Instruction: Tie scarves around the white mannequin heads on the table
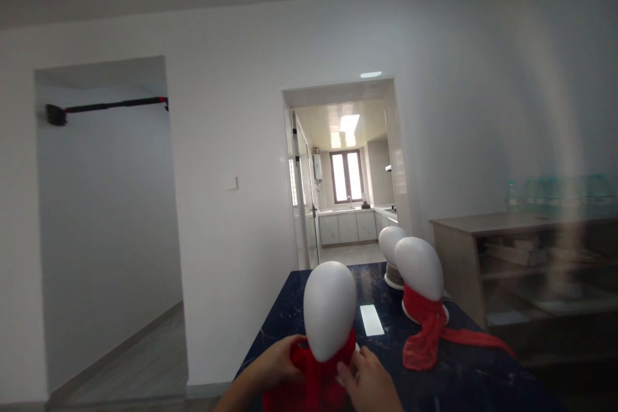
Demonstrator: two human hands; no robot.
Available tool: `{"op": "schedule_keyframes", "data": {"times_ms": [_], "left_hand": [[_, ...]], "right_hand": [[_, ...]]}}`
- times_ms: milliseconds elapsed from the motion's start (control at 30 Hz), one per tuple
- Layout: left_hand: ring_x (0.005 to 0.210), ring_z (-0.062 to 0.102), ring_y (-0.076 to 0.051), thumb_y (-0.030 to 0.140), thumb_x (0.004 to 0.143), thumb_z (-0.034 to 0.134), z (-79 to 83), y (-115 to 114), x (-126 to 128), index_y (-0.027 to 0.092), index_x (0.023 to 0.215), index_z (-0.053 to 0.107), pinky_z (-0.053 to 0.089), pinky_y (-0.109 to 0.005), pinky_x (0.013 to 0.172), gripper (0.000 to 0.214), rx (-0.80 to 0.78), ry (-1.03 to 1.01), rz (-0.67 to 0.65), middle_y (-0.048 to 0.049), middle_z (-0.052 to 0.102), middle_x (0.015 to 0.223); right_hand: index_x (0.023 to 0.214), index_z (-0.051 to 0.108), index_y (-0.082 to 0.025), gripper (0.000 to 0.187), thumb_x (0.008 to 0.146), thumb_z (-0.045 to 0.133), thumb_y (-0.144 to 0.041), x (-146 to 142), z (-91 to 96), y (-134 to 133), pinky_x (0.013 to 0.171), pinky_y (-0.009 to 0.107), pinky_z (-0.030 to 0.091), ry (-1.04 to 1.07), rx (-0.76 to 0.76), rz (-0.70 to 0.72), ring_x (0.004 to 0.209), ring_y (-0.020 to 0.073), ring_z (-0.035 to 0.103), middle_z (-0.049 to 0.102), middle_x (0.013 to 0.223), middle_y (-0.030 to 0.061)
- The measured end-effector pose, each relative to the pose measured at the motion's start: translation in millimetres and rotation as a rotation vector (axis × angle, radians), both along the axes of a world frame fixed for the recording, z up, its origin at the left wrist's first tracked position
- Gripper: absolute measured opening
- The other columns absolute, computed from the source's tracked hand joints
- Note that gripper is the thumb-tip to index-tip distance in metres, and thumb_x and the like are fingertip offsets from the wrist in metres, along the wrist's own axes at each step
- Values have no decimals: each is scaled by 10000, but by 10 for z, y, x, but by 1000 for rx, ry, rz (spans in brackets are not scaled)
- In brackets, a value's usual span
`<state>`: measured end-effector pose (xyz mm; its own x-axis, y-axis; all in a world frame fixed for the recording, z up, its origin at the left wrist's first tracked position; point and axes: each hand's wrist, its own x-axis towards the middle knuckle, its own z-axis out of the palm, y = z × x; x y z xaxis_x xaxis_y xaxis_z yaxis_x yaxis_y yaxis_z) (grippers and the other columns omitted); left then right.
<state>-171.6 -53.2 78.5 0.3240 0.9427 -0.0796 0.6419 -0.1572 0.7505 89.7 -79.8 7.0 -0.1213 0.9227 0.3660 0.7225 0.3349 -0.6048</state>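
A smooth white mannequin head [330, 309] stands upright on the table in front of me. Around its neck lies a red scarf [316, 378], hanging down at the front. On the left side of the neck, my left hand [280, 364] has its thumb and fingers closed on the scarf's edge. My right hand [369, 381] is at the right side, thumb and fingers pinching the scarf by the neck. Part of the lower scarf is cut off by the bottom of the view.
To the right, a second white mannequin head [419, 267] wears a tied red scarf [425, 335] with one tail trailing right. Behind it stands another mannequin head [390, 243]. All are on a dark blue marble-patterned table [284, 309]. A wooden shelf unit [458, 232] is at right.
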Motion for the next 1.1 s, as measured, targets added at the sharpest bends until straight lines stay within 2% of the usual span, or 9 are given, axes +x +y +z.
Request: {"op": "schedule_keyframes", "data": {"times_ms": [200,367,467,567,733,800,867,967,1100], "left_hand": [[828,766,-283,172,562,761,62,-274,19,176,1267,720,534,-303,612,706,-32,165,156,-86,820,1037],[471,583,-155,167,600,706,112,-453,152,179,1159,745,375,-241,441,561,-145,107,156,7,720,657],[467,558,-127,150,599,702,143,-549,130,168,1122,768,368,-218,444,528,-207,-3,139,21,696,619],[579,639,-131,131,594,716,154,-658,42,180,1108,792,441,-210,513,521,-296,-143,90,-13,784,790],[904,748,-231,47,504,777,147,-765,-116,203,1091,794,519,-233,655,607,-162,-46,79,-27,821,1032],[824,733,-191,102,562,812,91,-760,-157,200,1114,781,507,-221,641,561,-198,-235,-2,-23,814,992],[654,669,-122,237,654,865,-19,-743,-183,190,1167,760,484,-204,598,525,-257,-579,-74,-11,785,870],[494,521,-37,391,782,869,-225,-733,-210,229,1276,714,528,-198,634,543,-252,-1144,-12,58,672,710],[534,556,7,261,875,807,-324,-781,-256,386,1491,542,468,-83,541,682,-287,-1568,86,47,723,937]], "right_hand": [[1054,739,-190,457,806,722,-573,-389,73,-216,860,424,550,-84,-75,90,1022,374,759,783,1088,152],[1096,747,-174,302,846,650,-312,-572,27,-143,887,456,562,-68,-133,39,1051,396,773,799,1086,214],[1041,770,-201,270,841,589,-206,-492,-50,-33,884,447,555,2,-162,5,1045,379,778,808,1065,202],[960,783,-221,227,822,603,-205,-365,-131,74,871,404,548,157,-180,-10,1016,345,781,818,1017,169],[849,783,-239,159,777,642,-228,-281,-226,177,749,311,539,399,-242,84,895,276,786,824,880,89],[828,782,-228,155,770,639,-226,-298,-264,198,712,295,530,422,-250,100,874,269,785,823,855,85],[825,783,-216,165,773,626,-213,-324,-309,220,686,277,517,421,-252,114,868,259,785,826,850,83],[836,783,-206,183,792,606,-189,-343,-362,250,653,259,489,368,-231,120,854,240,784,829,851,76],[810,774,-205,145,812,630,-201,-307,-341,247,669,276,474,233,-213,90,848,245,783,826,854,82]]}}
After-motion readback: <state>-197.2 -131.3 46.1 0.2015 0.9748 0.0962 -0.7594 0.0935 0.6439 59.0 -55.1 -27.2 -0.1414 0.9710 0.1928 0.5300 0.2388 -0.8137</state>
